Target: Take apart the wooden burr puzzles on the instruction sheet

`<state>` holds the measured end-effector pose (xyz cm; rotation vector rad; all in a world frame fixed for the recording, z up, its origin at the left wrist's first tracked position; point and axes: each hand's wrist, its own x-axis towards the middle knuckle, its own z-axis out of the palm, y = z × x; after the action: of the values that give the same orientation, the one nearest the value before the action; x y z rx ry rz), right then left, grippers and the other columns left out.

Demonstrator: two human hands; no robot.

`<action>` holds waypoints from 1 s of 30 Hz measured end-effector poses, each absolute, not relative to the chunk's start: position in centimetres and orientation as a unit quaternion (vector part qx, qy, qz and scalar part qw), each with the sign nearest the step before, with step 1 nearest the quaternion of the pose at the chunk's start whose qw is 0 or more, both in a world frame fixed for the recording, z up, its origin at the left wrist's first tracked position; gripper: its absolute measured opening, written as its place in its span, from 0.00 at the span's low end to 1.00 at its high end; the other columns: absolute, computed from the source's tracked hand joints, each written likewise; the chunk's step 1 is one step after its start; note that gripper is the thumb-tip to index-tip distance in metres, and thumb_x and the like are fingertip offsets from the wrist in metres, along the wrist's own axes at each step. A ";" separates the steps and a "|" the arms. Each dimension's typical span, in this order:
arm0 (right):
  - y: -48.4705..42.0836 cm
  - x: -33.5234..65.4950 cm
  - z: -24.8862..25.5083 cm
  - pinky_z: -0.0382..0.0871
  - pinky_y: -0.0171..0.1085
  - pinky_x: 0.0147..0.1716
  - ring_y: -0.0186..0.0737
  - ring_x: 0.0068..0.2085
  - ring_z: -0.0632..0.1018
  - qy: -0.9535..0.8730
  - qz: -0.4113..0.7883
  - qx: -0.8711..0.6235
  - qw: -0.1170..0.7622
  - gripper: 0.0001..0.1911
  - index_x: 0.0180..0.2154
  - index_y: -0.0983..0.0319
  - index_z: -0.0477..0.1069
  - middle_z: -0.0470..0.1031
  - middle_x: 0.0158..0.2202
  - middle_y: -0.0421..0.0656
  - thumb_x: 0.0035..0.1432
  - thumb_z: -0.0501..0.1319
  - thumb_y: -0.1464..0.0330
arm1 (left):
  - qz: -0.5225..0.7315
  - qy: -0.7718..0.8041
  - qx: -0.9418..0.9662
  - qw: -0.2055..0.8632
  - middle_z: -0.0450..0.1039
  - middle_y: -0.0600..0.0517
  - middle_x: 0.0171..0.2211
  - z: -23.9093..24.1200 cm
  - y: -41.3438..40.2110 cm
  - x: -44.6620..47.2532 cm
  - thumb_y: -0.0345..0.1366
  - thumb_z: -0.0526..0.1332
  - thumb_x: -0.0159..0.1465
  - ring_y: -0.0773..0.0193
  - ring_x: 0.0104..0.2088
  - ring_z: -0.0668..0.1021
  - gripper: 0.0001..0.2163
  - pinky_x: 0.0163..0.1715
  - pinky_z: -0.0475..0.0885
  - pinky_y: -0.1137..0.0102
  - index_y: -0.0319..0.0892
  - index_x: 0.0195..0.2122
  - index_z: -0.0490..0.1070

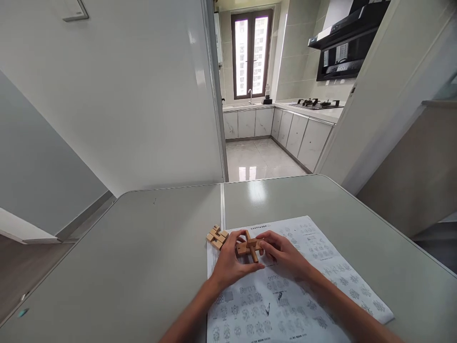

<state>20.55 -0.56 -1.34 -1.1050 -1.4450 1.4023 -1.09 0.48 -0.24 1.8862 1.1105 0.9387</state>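
Note:
Both my hands meet over a printed instruction sheet [303, 286] on a grey table [124, 257]. Between them is a partly assembled wooden puzzle [249, 246] of crossed notched bars. My left hand [230, 262] grips its left side with curled fingers. My right hand [283, 252] pinches its right side with thumb and fingers. A few loose notched wooden pieces [217, 237] lie in a small pile just left of my left hand, at the sheet's top left corner.
The table has a seam down its middle and rounded far corners. Beyond it a doorway opens onto a kitchen with white cabinets [285, 128], a gas hob [316, 103] and a window [251, 55]. A white wall [124, 95] stands left.

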 end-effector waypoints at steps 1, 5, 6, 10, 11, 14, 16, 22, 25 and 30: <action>-0.6 20.5 -1.4 0.61 0.35 0.26 0.35 0.25 0.67 -0.569 0.560 -0.435 0.417 0.25 0.47 0.58 0.74 0.75 0.31 0.39 0.64 0.60 0.44 | 0.366 0.434 0.734 0.372 0.74 0.47 0.51 -0.2 0.5 -1.1 0.47 0.80 0.46 0.51 0.48 0.79 0.40 0.49 0.79 0.56 0.48 0.59 0.67; -0.4 20.7 -1.5 0.62 0.35 0.26 0.34 0.26 0.67 -0.572 0.568 -0.418 0.418 0.25 0.48 0.58 0.73 0.71 0.29 0.37 0.65 0.61 0.45 | 0.363 0.439 0.730 0.377 0.74 0.46 0.53 -0.1 0.4 -1.0 0.46 0.80 0.48 0.51 0.49 0.79 0.38 0.49 0.79 0.56 0.48 0.58 0.67; -0.4 20.8 -1.5 0.62 0.35 0.27 0.35 0.26 0.67 -0.578 0.568 -0.415 0.414 0.25 0.48 0.58 0.73 0.70 0.28 0.36 0.64 0.61 0.45 | 0.363 0.440 0.730 0.377 0.74 0.47 0.53 -0.1 0.4 -0.9 0.45 0.80 0.48 0.51 0.49 0.79 0.38 0.49 0.79 0.56 0.48 0.58 0.67; -0.2 21.1 -1.5 0.63 0.36 0.28 0.36 0.27 0.69 -0.595 0.563 -0.410 0.401 0.26 0.49 0.59 0.73 0.70 0.29 0.37 0.64 0.62 0.45 | 0.357 0.441 0.739 0.364 0.74 0.47 0.53 -0.1 0.5 -1.0 0.44 0.80 0.48 0.51 0.49 0.79 0.38 0.51 0.78 0.54 0.48 0.58 0.67; -0.2 21.1 -1.6 0.63 0.36 0.28 0.36 0.27 0.68 -0.595 0.565 -0.408 0.401 0.26 0.49 0.60 0.73 0.70 0.29 0.37 0.64 0.62 0.45 | 0.355 0.440 0.742 0.362 0.74 0.47 0.52 -0.2 0.5 -1.0 0.44 0.80 0.48 0.51 0.49 0.79 0.38 0.51 0.78 0.54 0.48 0.58 0.67; -0.2 21.0 -1.7 0.63 0.36 0.28 0.35 0.27 0.68 -0.588 0.575 -0.400 0.405 0.24 0.49 0.60 0.72 0.70 0.29 0.37 0.65 0.62 0.47 | 0.353 0.436 0.744 0.363 0.74 0.47 0.52 -0.1 0.5 -1.0 0.44 0.80 0.47 0.51 0.49 0.79 0.38 0.51 0.77 0.55 0.48 0.57 0.67; -0.2 21.0 -1.8 0.63 0.36 0.28 0.35 0.27 0.68 -0.585 0.581 -0.394 0.406 0.24 0.49 0.60 0.72 0.70 0.29 0.37 0.66 0.62 0.47 | 0.355 0.438 0.742 0.363 0.74 0.48 0.52 0.0 0.5 -1.0 0.44 0.80 0.47 0.51 0.49 0.79 0.38 0.51 0.78 0.55 0.48 0.57 0.67; -0.2 21.1 -1.7 0.63 0.36 0.28 0.35 0.27 0.67 -0.594 0.576 -0.402 0.393 0.24 0.49 0.60 0.71 0.69 0.29 0.37 0.66 0.61 0.47 | 0.357 0.435 0.738 0.372 0.75 0.47 0.51 0.0 0.5 -0.9 0.45 0.80 0.48 0.50 0.49 0.79 0.37 0.49 0.78 0.55 0.48 0.57 0.67; -0.2 21.2 -1.6 0.64 0.37 0.28 0.36 0.28 0.68 -0.598 0.574 -0.404 0.387 0.24 0.49 0.60 0.71 0.70 0.30 0.38 0.66 0.61 0.46 | 0.359 0.435 0.739 0.369 0.74 0.47 0.51 -0.1 0.5 -1.0 0.44 0.80 0.47 0.50 0.48 0.79 0.38 0.49 0.78 0.54 0.48 0.58 0.67; -0.4 21.1 -1.1 0.66 0.37 0.30 0.36 0.29 0.70 -0.612 0.594 -0.369 0.370 0.22 0.49 0.59 0.71 0.72 0.33 0.39 0.68 0.60 0.48 | 0.384 0.399 0.750 0.361 0.71 0.47 0.54 0.3 0.2 -1.1 0.44 0.80 0.48 0.51 0.50 0.78 0.39 0.52 0.77 0.54 0.51 0.59 0.66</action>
<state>21.08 -0.36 -1.12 -0.9473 -1.5695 1.5233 -1.15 0.23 0.29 1.9326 1.0277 0.9900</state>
